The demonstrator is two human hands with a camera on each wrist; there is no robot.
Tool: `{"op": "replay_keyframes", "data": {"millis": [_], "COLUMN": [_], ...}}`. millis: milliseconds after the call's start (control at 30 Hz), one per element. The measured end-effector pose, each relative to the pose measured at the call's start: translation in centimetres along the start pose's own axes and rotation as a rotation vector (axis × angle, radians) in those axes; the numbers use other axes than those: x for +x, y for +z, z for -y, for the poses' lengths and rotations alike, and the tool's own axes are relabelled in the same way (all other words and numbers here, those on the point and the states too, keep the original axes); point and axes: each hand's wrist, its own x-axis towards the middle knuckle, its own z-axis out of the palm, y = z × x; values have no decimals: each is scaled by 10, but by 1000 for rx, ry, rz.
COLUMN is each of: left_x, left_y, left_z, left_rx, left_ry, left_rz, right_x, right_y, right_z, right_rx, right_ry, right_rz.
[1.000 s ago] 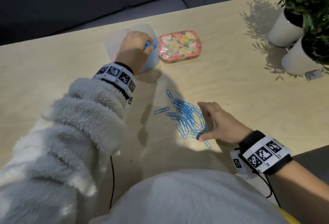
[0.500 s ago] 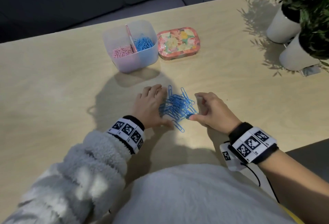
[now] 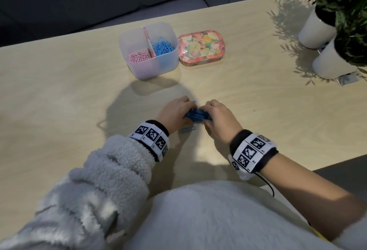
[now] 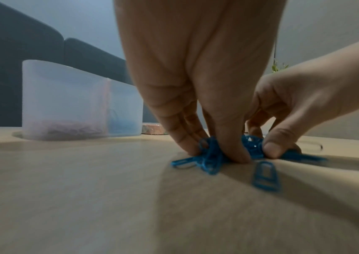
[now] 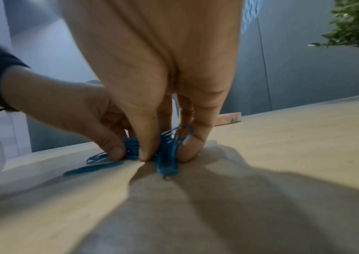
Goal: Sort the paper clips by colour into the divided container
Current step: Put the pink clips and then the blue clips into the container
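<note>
Pale wood counter (image 3: 59, 95) carries everything.

2 white plant pots (image 3: 315, 29) with green foliage at the far right corner, touching or nearly so.

Translucent divided container (image 3: 156, 65) sits at the far middle, 2 compartments split by a pink-edged divider (image 3: 148, 40). Left compartment holds pink paper clips (image 3: 138, 56); right compartment holds blue clips (image 3: 161, 47). Sorted clips look unmixed from the head view.

Floral tin (image 3: 201, 47) stands just beside the container on its right; lid on.

Left hand (image 3: 172, 114) and right hand (image 3: 218, 119) meet at the near middle of the counter, fingertips down, facing each other across a bunched heap of blue paper clips (image 3: 196, 115).

Left grip: thumb and fingers curled in, pinching the heap against the counter. Seen from the left wrist, fingertips (image 4: 192, 147) press into the clip tangle.

Right grip: the same, thumb and fingers closed round the other side of the heap; from the right wrist, 1 fingertip (image 5: 190, 149) bears on the counter with clips looped against it.

1 loose blue clip (image 3: 187, 129) lies flat just near-side of the left hand, apart from the heap. A few clip ends stick out beneath both hands.
</note>
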Motion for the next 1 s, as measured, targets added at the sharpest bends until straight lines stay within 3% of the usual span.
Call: {"op": "replay_keyframes", "data": {"millis": [233,500,733,900,1000], "left_x": [-3,-15,-25,-29,-29], "left_y": [-2,-8,-15,-25,-34], "left_z": [3,13,17,16,17], "left_rx": [80,0,-46,-78,-119], "left_ry": [-59,-137,-170,-171,-199], "left_rz": [-17,-85,-151,-229,-261], "right_x": [-1,22,105,166,189], "right_y": [-9,-57,-116,-121,-112], "right_z": [-6,-10,35,77,90], "right_rx": [4,325,539,496,403], "right_ry": [10,76,42,53,98], "right_rz": [-6,55,-21,-117,-34]}}
